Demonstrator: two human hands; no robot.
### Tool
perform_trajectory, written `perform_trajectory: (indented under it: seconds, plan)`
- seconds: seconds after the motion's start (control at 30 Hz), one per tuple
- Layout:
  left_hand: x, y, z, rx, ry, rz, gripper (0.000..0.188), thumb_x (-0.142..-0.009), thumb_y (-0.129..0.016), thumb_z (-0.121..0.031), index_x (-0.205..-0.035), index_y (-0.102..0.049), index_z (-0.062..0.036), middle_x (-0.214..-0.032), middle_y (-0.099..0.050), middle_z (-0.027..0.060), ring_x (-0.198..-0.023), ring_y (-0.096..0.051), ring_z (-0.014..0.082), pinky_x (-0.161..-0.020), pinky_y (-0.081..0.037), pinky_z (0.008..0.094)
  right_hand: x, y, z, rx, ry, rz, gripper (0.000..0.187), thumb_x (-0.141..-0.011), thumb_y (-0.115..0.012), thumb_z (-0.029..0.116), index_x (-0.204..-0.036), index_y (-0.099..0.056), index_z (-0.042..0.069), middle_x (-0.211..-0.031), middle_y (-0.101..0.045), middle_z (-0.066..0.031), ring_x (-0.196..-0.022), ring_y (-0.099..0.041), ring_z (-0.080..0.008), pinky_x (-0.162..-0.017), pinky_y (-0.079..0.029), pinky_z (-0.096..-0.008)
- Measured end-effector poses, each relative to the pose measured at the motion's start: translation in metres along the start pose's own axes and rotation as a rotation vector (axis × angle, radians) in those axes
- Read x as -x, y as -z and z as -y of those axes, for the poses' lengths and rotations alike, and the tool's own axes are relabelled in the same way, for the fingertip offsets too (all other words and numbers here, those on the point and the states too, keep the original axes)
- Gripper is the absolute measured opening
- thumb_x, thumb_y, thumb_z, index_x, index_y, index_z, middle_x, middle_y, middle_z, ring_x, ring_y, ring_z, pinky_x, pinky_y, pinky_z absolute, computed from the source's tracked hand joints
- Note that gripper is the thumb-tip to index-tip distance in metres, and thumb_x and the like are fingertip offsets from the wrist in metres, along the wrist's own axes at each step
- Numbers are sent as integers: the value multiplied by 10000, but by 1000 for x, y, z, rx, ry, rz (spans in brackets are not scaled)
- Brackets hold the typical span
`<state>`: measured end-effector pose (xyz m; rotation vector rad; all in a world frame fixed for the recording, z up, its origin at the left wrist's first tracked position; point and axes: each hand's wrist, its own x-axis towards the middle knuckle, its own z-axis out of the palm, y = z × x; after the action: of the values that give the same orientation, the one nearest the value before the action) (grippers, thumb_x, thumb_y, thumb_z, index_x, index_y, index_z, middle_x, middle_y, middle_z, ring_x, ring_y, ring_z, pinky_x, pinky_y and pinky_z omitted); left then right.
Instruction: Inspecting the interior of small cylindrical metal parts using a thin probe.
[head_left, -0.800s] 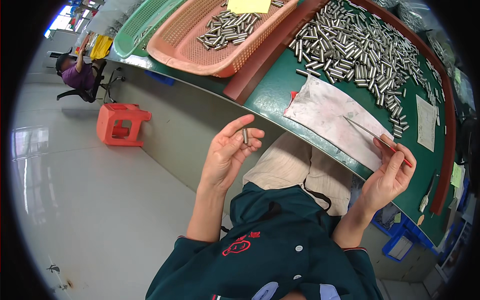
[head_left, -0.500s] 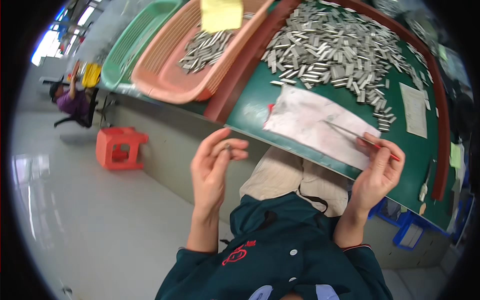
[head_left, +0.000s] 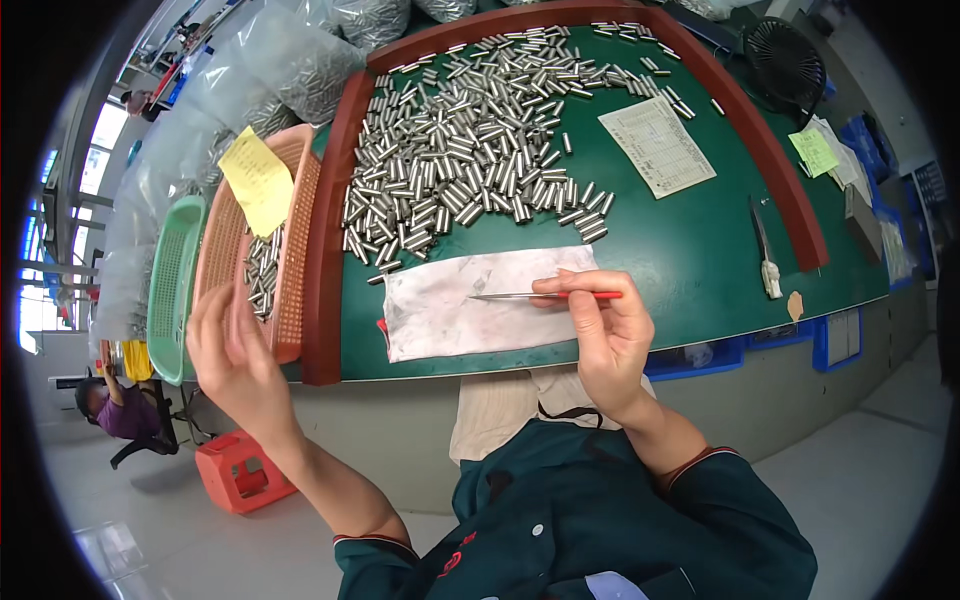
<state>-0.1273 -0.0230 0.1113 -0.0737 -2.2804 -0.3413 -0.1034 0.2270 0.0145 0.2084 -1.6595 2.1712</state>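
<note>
My left hand [head_left: 238, 365] is over the near end of the pink plastic basket [head_left: 310, 190], its fingers stretched and apart. Nothing shows between them. Inside the basket lie small metal pins [head_left: 262, 275], partly covered by a yellow paper note [head_left: 257, 180]. My right hand [head_left: 607, 335] grips a thin pointed metal tool with a red handle [head_left: 520, 296], its tip pointing left over a stained white cloth [head_left: 450, 325]. That cloth lies on the green tabletop [head_left: 690, 270] at the front edge. Beyond it spreads a large heap of shiny cylindrical metal pins [head_left: 470, 140].
Dark red wooden rails [head_left: 327, 240] border the table. A green basket [head_left: 176, 290] stands left of the pink one. A printed sheet [head_left: 658, 147] and a white-wrapped tool [head_left: 768, 262] lie to the right. A red stool [head_left: 240, 470] and a seated person [head_left: 130, 410] are at left.
My left hand has moved left to the pink basket; the small thing in its fingers no longer shows. The view has turned. My right hand still holds the pointed tool over the cloth.
</note>
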Motion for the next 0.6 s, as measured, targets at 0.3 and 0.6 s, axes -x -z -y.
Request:
perform_trajectory:
  seconds: [0.3, 0.6]
  plan:
    - [0, -102, -83, 440, -361, 403, 96, -654, -622, 3, -745, -601, -17, -695, -526, 75, -665, -488, 246, -601, -399, 342, 1, 5, -2, 40, 1, 83, 89, -887, -392, -2, -941, -458, -28, -883, -591, -170, -807, -596, -194, -764, -486, -312]
    - [-1, -142, -89, 350, -590, 499, 114, -617, -629, -30, -708, -561, -26, -666, -491, 79, -672, -487, 238, -606, -413, 348, 0, 5, 3, 128, 48, 90, 86, -881, -399, -4, -937, -460, -27, -877, -604, -171, -780, -604, -185, -802, -462, -296]
